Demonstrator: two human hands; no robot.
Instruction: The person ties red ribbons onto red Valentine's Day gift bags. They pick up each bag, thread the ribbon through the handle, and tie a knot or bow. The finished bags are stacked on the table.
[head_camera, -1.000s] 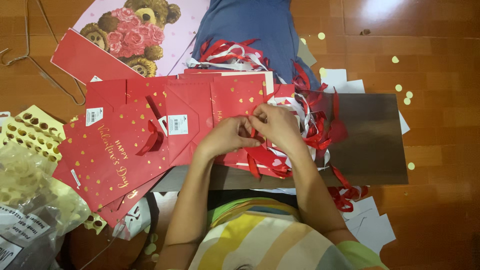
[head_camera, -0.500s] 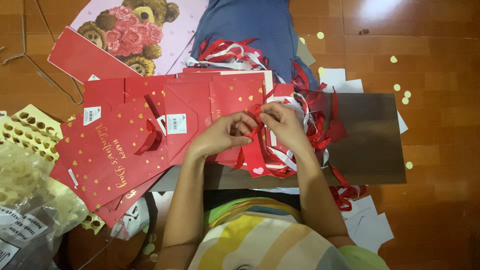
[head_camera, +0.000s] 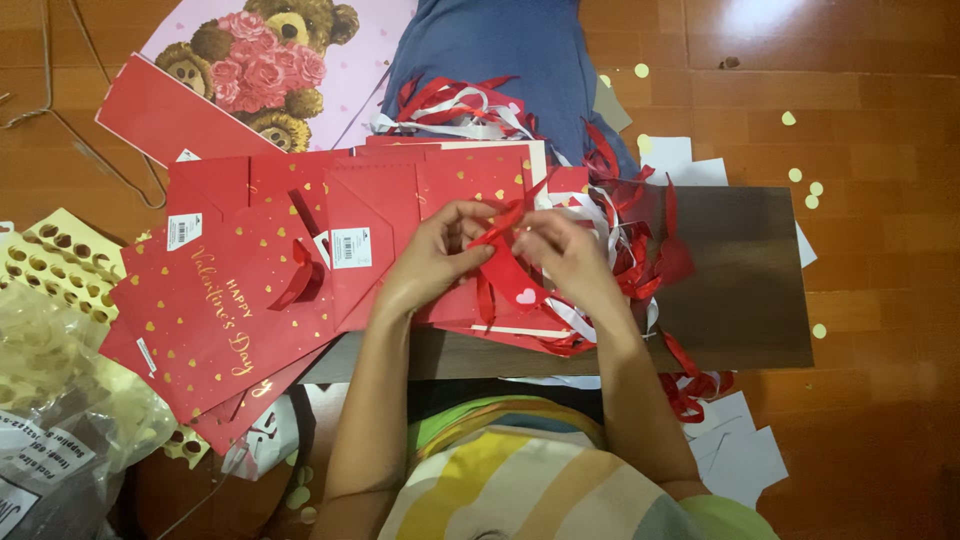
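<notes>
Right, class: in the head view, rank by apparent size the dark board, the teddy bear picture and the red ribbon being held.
1. dark board
2. teddy bear picture, partly cut off and covered, so its rank is unsure
3. red ribbon, clearly smallest

A narrow red ribbon (head_camera: 497, 225) sits at the centre of the frame, pinched between the fingertips of both hands. It runs on a slant, its upper end rising toward the upper right and its lower end dropping behind the hands. Just below it hangs a wider red ribbon piece bearing a small pale pink heart (head_camera: 526, 296). Both lie over a flat red paper gift bag (head_camera: 470, 185) dotted with tiny gold hearts, which rests on a dark brown surface (head_camera: 745, 300).
</notes>
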